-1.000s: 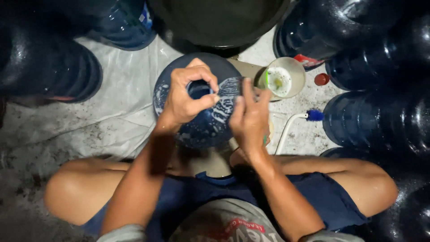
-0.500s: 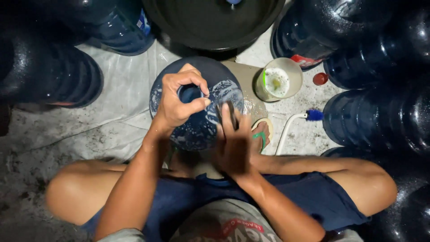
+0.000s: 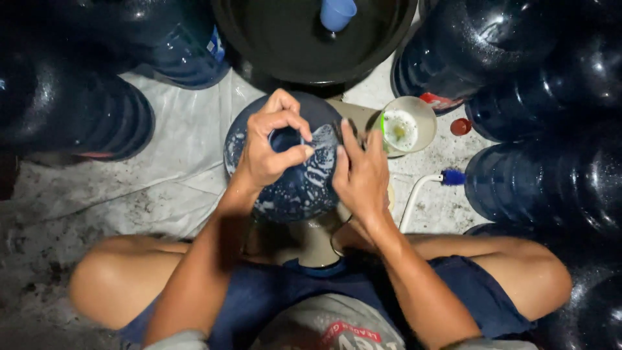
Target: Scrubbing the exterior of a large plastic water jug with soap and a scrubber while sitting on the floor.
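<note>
**Both hands on the soapy bottle**

You sit cross-legged on the floor with a big blue water bottle (image 3: pixel 291 188) standing upright between your knees, its neck pointing up at you. White suds streak its shoulder.

Your left hand (image 3: pixel 272 146) curls around the bottle's neck, thumb and fingers closed about the opening. Your right hand (image 3: pixel 359 172) lies against the bottle's right shoulder, fingers stretched and fairly flat, pressing on the wet surface; you cannot tell whether it pinches anything small underneath.

Just beyond the bottle sits a wide black basin (image 3: pixel 311 39) with a small blue cup (image 3: pixel 337 13) inside it. To the right of the bottle, close by your right fingertips, stands a pale tub (image 3: pixel 408 126) holding foamy liquid with a green rim mark. A small red cap (image 3: pixel 460 126) lies beside it on the floor, and a white hose with a blue tip (image 3: pixel 447 177) curves near your right forearm. More dark blue bottles (image 3: pixel 531 91) crowd the edges on both sides.
</note>
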